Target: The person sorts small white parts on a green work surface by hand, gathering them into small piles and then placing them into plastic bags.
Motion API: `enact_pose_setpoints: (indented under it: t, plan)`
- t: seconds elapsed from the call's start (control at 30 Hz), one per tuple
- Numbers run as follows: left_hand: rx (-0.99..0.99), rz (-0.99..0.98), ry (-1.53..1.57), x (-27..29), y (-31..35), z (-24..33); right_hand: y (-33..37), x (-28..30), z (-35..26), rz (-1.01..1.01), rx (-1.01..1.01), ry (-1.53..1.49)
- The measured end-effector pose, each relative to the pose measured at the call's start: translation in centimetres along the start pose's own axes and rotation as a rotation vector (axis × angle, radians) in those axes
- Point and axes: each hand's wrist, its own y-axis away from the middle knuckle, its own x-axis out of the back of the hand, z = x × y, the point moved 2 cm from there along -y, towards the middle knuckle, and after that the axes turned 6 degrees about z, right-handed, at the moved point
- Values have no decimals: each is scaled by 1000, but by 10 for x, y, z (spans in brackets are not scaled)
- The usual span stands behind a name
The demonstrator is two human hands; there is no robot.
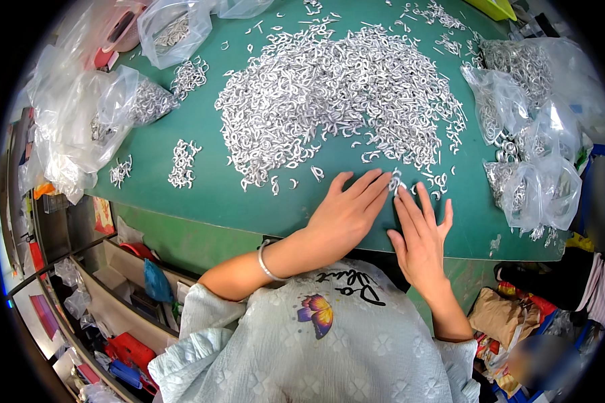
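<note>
A broad heap of small silvery metal pieces (336,87), curved, ring-shaped and rod-like, is spread over the green tabletop (228,208). My left hand (348,209) lies just below its near edge, palm down, fingers stretched out. Beside it my right hand (420,242) has its fingers extended and thumb apart. A few loose metal rings (396,183) lie between the fingertips of both hands, touched at the edges but not gripped. More loose pieces (439,183) rest to the right of my right fingertips. What is under the palms is hidden.
Clear plastic bags of metal pieces stand at the left (151,101) and right (528,181) sides. Small separate piles (183,163) lie on the left. A pink container (124,27) sits far left. Below the table's left edge is an open drawer (124,282) with assorted items.
</note>
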Motion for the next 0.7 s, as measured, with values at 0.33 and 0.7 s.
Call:
enact_pose_setpoints:
  t: [0.33,0.7]
  plan:
    - [-7,82,174,7,9,8,4,3,0,6,-37,-7]
    - [-10,29,150,2,10,10,-18,9,35,-5,-26,219]
